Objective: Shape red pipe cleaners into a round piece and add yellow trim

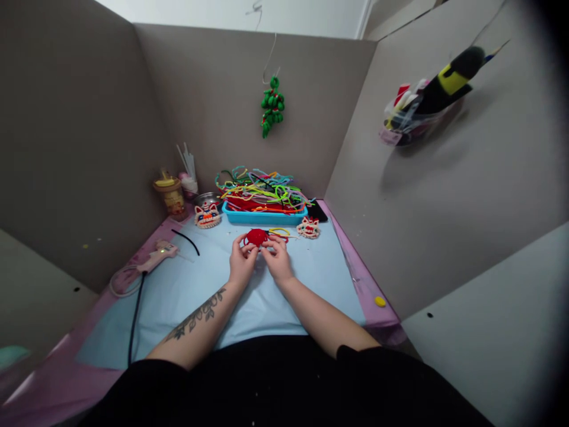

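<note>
My left hand (241, 261) and my right hand (277, 258) meet over the light blue mat (186, 290), both pinching a small red pipe-cleaner piece (256, 236) between their fingertips. A yellow and red pipe-cleaner loop (280, 232) trails from it to the right. Just beyond stands a blue tray (264, 216) heaped with coloured pipe cleaners (260, 190). Two finished cat-face pieces lie on the mat, one at the left (207, 216) and one at the right (309, 228).
A glue gun (157, 255) with a black cord lies at the left, near a loose black pipe cleaner (186, 240). A lidded cup (171, 196) and metal bowl stand at the back left. Grey partitions enclose the desk; a green ornament (272, 107) hangs at the back.
</note>
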`<state>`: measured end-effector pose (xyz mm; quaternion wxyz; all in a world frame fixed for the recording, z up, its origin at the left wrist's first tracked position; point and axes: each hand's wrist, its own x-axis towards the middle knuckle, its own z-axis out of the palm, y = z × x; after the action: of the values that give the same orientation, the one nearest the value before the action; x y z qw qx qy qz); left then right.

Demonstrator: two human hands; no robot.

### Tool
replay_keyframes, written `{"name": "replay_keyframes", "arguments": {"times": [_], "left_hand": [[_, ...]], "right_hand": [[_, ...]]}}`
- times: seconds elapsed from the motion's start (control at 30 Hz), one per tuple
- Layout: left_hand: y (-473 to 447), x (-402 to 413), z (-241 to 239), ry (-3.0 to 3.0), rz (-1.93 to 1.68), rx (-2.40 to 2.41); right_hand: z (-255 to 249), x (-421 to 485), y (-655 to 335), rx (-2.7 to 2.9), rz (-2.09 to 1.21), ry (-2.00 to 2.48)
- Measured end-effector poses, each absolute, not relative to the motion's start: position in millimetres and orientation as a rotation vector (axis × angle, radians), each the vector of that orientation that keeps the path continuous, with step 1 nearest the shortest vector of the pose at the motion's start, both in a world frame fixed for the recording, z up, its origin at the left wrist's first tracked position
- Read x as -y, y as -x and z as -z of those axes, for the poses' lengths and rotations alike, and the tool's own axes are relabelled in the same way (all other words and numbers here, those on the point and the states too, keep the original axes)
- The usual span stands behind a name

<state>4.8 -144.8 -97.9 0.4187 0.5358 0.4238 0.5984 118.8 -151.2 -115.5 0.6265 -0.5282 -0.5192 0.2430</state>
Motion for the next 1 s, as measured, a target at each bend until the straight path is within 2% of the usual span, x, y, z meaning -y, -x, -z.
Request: {"name": "replay_keyframes", "arguments": {"times": [0.3, 0.5, 0.73, 1.0], "left_hand": [[-3.9, 147.1, 102.4, -1.578, -1.482, -1.105], [-1.8, 150.2, 103.5, -1.753, -1.428, -1.169], [-0.8, 149.7, 100.6, -1.797, -1.375, -1.255], [-1.0, 148.3, 98.2, -1.652, -1.45, -1.137]], "right_hand": [[116.1, 150.2, -120.0, 1.242, -0.358, 1.235], [103.8, 154.5, -131.2, 1.489, -0.196, 1.221], [101.3, 155.7, -132.3, 1.611, -0.201, 1.256], [98.1, 154.6, -132.6, 1.439, -0.283, 1.249]]}}
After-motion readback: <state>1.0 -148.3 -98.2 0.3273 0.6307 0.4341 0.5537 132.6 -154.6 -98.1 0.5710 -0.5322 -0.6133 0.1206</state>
